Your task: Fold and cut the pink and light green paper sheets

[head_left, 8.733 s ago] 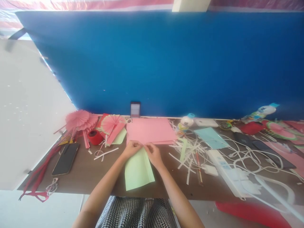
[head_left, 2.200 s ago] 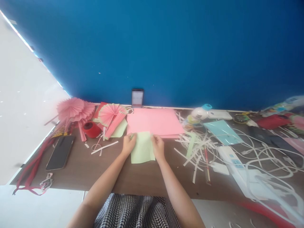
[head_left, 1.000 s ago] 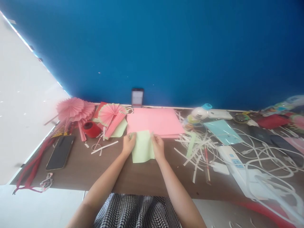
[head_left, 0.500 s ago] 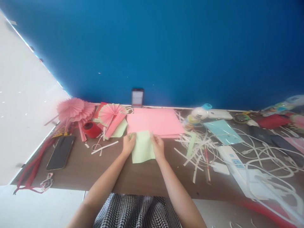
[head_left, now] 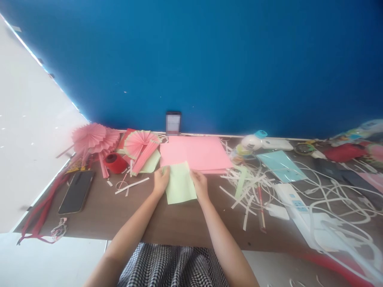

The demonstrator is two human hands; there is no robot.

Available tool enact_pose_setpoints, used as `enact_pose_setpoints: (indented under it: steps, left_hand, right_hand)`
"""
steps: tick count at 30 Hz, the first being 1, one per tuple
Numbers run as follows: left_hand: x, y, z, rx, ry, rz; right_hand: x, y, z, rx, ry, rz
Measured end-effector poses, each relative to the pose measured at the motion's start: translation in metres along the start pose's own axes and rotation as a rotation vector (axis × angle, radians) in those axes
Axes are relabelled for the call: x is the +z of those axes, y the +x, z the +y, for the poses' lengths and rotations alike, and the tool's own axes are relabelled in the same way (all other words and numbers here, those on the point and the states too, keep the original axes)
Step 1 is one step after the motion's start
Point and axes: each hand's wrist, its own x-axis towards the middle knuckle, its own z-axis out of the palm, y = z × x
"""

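A light green sheet of paper (head_left: pixel 180 184) is held up in front of me over the table. My left hand (head_left: pixel 162 180) pinches its left edge, and my right hand (head_left: pixel 200 182) grips the right edge near the top. The fingertips are partly hidden by the sheet. Just behind it lies a stack of pink paper (head_left: pixel 194 152), whose front edge the green sheet overlaps. To the left are a pleated pink fan with a green rim (head_left: pixel 141 144) and several pink pleated paper fans (head_left: pixel 92 137).
A red thread spool (head_left: pixel 115 163) and a dark phone (head_left: pixel 76 192) are on the left. Paper strips (head_left: pixel 248 183), a pencil (head_left: pixel 261 207), a glue bottle (head_left: pixel 249 143), a blue packet (head_left: pixel 282 166) and a power strip (head_left: pixel 295 207) with tangled cables lie right. Another phone (head_left: pixel 173 123) leans on the blue wall.
The green sheet has tilted slightly, its top edge shifting left and its lower right corner moving a little right. Both hands have moved slightly with it and keep their hold.
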Motion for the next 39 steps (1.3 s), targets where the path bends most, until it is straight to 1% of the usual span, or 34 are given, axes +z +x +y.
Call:
enact_pose_setpoints:
  steps: [4, 9, 14, 22, 26, 32, 39]
  left_hand:
    - [-0.0009, 0.0004, -0.0004, -0.003, -0.002, 0.007]
    - [-0.0001, 0.0003, -0.0001, 0.021, 0.006, 0.024]
    - [0.0012, 0.0006, -0.0017, 0.007, -0.002, 0.036]
    - [-0.0012, 0.001, -0.0024, -0.023, 0.002, 0.031]
    - [-0.0008, 0.0008, -0.0009, -0.007, 0.027, 0.034]
    - [-0.0008, 0.0015, -0.0025, -0.03, -0.01, 0.044]
    - [-0.0006, 0.0033, -0.0065, -0.074, -0.044, 0.075]
  right_hand:
    - [0.0001, 0.0011, 0.0042, 0.005, -0.012, -0.015]
    - [0.0032, 0.0006, 0.0044, 0.002, -0.025, 0.025]
    - [0.0055, -0.0013, 0.0015, -0.014, -0.046, 0.061]
    - [0.0006, 0.0004, 0.0057, 0.034, -0.005, -0.046]
    - [0.0011, 0.0008, 0.008, 0.041, -0.002, -0.033]
    - [0.0042, -0.0001, 0.0088, -0.002, 0.002, -0.011]
    - [0.0018, 0.0002, 0.0076, 0.035, -0.009, -0.054]
